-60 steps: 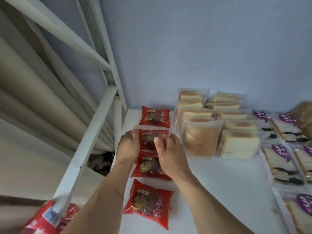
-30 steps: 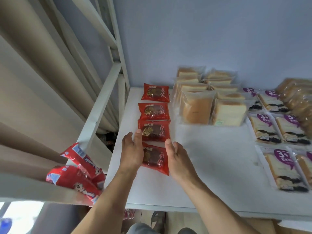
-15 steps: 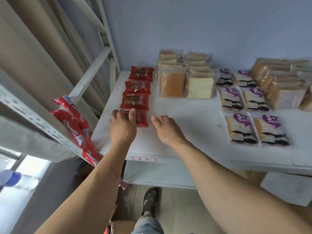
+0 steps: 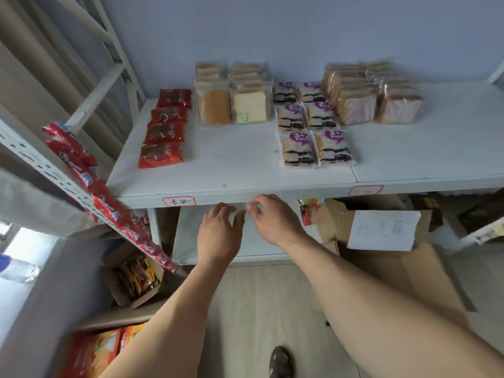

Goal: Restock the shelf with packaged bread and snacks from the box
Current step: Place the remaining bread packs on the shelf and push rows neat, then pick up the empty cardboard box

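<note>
White shelf (image 4: 245,173) holds bread packs (image 4: 231,105) at twelve o'clock and red snack packets (image 4: 161,155) at ten; both empty, the left hand (image 4: 218,233) spread and right hand (image 4: 272,219) loosely curled should next reach squarely into the cardboard box (image 4: 381,257) at three.

A small shop stockroom: white metal shelf (image 4: 245,170) of packaged bread (image 4: 231,105), handwritten price label (image 4: 179,201), cardboard boxes (image 4: 381,241).

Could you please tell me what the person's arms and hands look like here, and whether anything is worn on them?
Both forearms are bare right down into the bottom of the frame; no sleeve shows. The left hand and the right hand wear no gloves, and no watch, bracelet or ring is visible on either wrist or on the fingers, though the fingertips are slightly blurred. No markings can be made out.
</note>
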